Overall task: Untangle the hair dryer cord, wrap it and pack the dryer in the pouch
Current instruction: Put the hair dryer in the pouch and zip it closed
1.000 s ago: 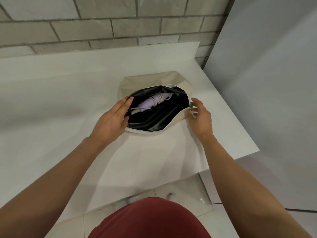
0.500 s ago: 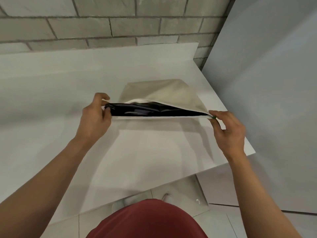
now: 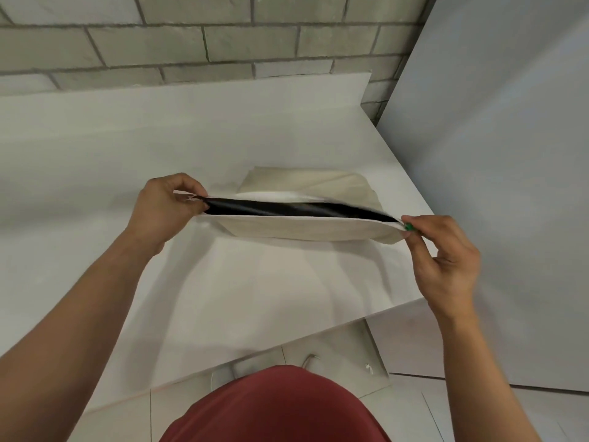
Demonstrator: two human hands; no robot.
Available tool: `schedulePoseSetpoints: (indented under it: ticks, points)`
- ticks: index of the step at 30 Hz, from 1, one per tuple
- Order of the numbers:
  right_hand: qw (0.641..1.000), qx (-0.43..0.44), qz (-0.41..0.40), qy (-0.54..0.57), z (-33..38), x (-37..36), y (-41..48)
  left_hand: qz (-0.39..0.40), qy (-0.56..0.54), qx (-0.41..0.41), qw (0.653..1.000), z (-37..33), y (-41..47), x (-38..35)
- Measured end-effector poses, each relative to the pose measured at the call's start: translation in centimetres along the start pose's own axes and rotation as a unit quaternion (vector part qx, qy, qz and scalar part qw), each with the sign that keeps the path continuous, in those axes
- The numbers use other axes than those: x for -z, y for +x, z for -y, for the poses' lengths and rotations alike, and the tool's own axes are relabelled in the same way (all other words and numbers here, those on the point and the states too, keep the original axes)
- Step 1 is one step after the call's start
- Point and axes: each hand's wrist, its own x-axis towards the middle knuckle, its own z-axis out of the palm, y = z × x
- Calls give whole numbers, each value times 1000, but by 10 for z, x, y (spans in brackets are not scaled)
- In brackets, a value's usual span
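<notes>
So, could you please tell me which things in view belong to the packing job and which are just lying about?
Part of the job:
- beige pouch, mouth pulled into a narrow slit, black lining showing
- green zipper pull, pinched by the right hand
- left hand, gripping the pouch's other end

Just there:
- white table
- brick wall
- grey panel

The dryer itself is not visible.

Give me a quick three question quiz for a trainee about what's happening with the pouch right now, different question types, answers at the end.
1. True or false: the pouch is fully closed.
2. Which hand pinches the green zipper pull? A) left hand B) right hand C) neither
3. Fill in: the lining seen through the opening is ____.

Key
1. False: a narrow slit shows between the stretched edges.
2. B
3. black
</notes>
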Motion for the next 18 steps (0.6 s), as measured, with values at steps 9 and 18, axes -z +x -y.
schedulePoseSetpoints:
  ticks: [9,18]
  points:
    - [999,-1,44,-24,-1,-9,7,-58,114,-46,991,12,2,-5]
    - [998,-15,64,8,5,0,8,293,-151,138,934,-6,-15,26]
